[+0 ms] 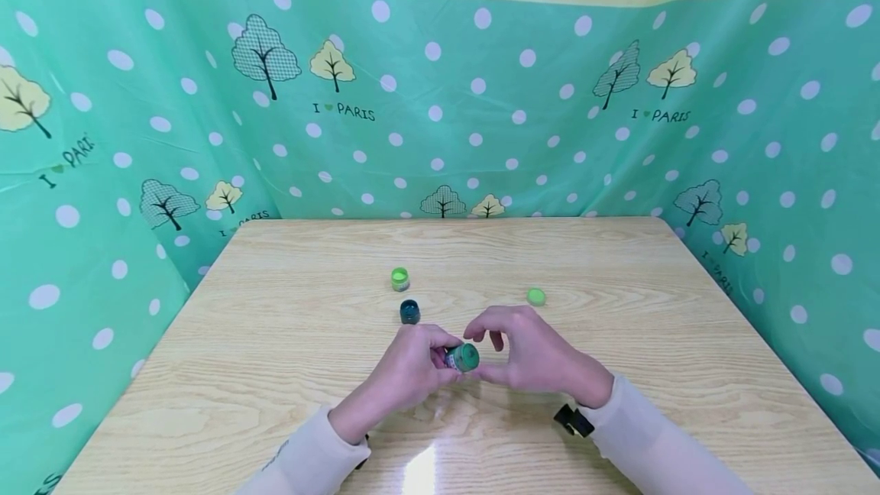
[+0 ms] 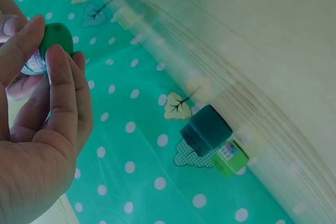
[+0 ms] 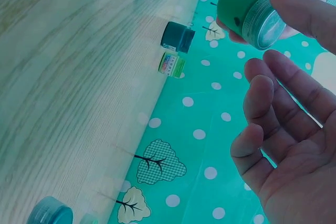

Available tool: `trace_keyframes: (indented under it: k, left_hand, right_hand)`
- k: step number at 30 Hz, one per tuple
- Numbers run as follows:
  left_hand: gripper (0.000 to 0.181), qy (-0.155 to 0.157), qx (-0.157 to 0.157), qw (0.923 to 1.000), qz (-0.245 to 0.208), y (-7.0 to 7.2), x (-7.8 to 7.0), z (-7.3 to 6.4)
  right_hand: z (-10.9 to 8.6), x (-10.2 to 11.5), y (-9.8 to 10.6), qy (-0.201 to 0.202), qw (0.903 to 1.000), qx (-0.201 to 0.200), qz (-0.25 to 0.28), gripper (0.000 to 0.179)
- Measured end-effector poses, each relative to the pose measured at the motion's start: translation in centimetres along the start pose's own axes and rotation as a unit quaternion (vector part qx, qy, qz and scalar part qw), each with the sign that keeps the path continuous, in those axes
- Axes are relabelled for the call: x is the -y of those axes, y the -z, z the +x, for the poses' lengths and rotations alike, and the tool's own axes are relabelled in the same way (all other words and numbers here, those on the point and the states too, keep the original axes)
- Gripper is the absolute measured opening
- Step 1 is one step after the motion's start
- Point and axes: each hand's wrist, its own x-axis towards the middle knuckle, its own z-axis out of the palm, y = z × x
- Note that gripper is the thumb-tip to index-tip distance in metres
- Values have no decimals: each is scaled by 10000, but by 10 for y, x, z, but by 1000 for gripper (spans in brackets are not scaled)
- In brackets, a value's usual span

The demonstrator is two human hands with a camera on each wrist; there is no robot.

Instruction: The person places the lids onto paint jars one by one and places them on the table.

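Observation:
My left hand [image 1: 415,365] grips a small green paint jar [image 1: 464,357], fingers on one side and thumb on the other. The jar is tilted, with its round green end toward the head camera. In the right wrist view its pale, ridged rim faces my right hand [image 1: 525,350]. That hand's fingers are spread and gently bent beside the jar, with the thumb tip right at the rim. Beyond my left hand stand an uncapped dark teal jar [image 1: 409,312] and an uncapped light green jar [image 1: 400,279].
A light green lid [image 1: 536,296] lies on the wooden table [image 1: 309,273] beyond my right hand. A teal lid [image 3: 50,213] shows low in the right wrist view. Behind the table hangs a dotted green cloth [image 1: 440,136].

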Motion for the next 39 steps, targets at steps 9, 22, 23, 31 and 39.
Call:
trace_keyframes:
  k: [9,22,23,31,39]
  left_hand:
    - [29,-101,21,9999,37,-1,1,1]
    - [29,-132,12,9998,159,-1,-1,1]
    - [29,-113,18,9998,156,-1,-1,1]
    - [27,-4,68,9999,133,-2,-1,1]
    - [28,-5,91,9999,113,-2,-1,0]
  right_hand:
    - [1,0,-1,22,9999,90,-43,38]
    - [0,2,-1,-152,9991,32,-385,21]
    - [0,2,-1,-177,9990,27,-404,20]
    - [1,2,-2,-310,9980,4,-557,22]
    - [-1,2,-1,-433,9968,45,-670,32]
